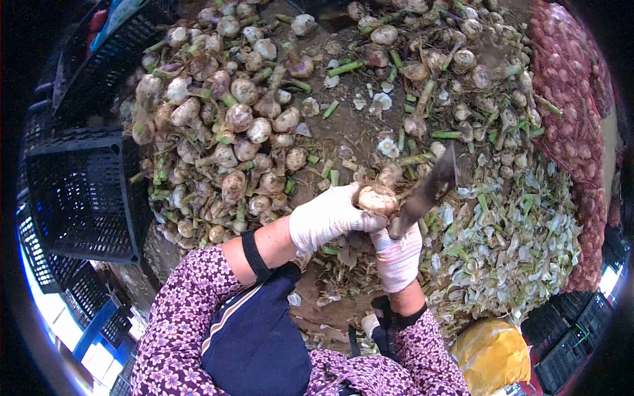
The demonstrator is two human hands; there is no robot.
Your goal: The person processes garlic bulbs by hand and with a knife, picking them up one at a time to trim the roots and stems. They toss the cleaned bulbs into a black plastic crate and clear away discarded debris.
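Note:
My left hand, in a whitish knitted glove, is closed around a garlic bulb in front of me. The bulb's pale, peeled-looking side faces up. My right hand, gloved as well, grips a knife with a broad dark blade that points up and to the right, just beside the bulb. Both hands meet at the bulb's lower edge, so the knife's handle is mostly hidden. Beyond them, cut green stem pieces and loose garlic lie on the brown ground.
A heap of garlic bulbs with stems spreads to the left. Peeled skins pile up at right, beside red mesh sacks of bulbs. Black plastic crates stand at far left, and a yellow bag is at lower right.

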